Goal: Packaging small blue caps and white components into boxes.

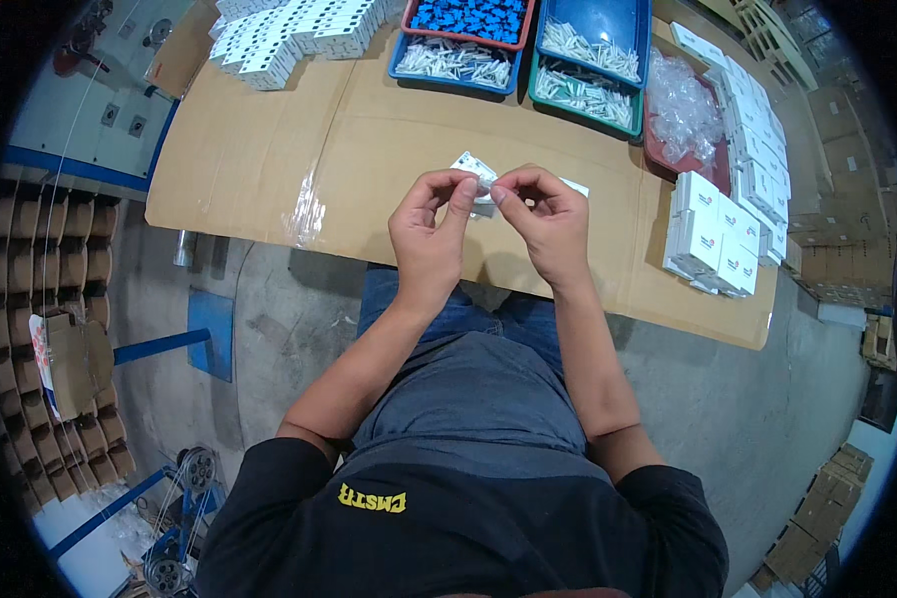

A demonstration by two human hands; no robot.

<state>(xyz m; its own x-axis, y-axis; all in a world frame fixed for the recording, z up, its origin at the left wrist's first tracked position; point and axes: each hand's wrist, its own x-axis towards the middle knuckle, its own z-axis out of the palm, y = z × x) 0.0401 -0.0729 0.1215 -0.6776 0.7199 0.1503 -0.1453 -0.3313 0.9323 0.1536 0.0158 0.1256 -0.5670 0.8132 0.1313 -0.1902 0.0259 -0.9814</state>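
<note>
Over the cardboard-covered table, both my hands meet with thumbs and forefingers pinched together. My left hand (431,239) and my right hand (548,229) are closed at the fingertips around something small and pale, perhaps clear plastic; the fingers mostly hide it. Just beyond the fingertips lies a white plate with small dark holes (471,163), partly covered by my hands. Another flat white piece (574,187) shows from behind my right hand.
Across the far side stand a red tray (458,41) of blue parts, blue and green trays (583,118) of small white plugs, and a red tray (660,154) of clear plastic bags. White boxes (706,234) are stacked at right; white blocks (269,70) sit far left. The cardboard (239,169) covers the tabletop.
</note>
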